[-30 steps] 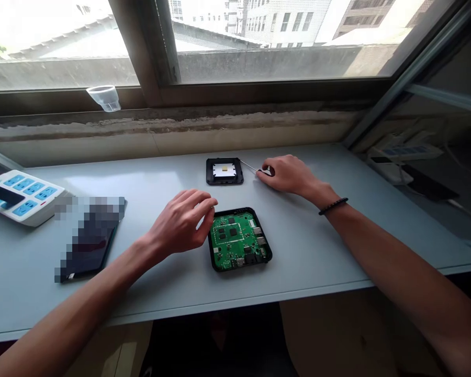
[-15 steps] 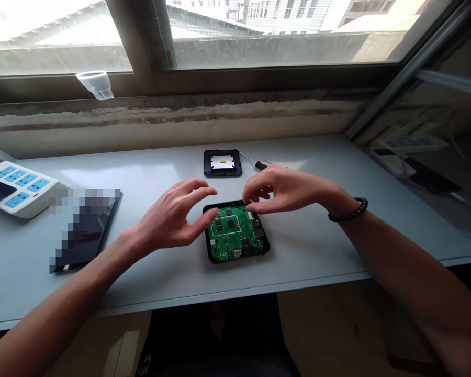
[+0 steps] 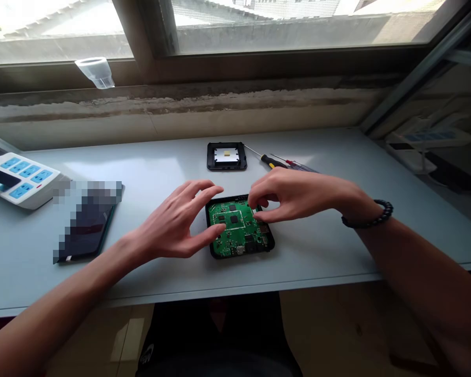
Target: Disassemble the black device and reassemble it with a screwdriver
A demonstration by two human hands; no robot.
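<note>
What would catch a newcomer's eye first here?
Probably the bright green circuit board in a black case, near the front edge of the pale table, between the spread left hand and curled right hand. Next, the black-and-yellow screwdriver behind the right hand, and the translucent cup by the window, upper left.

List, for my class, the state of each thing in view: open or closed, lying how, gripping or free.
Black casing: open, lying on the table
Green circuit board: exposed, inside the casing
Left hand: open, fingers spread
Right hand: fingers bent at the casing's edge; grip unclear
Black cover: off the casing, inner side up
Yellow-and-black screwdriver: lying down
Power strip: sockets facing up
Clear cup: wide end up
</note>
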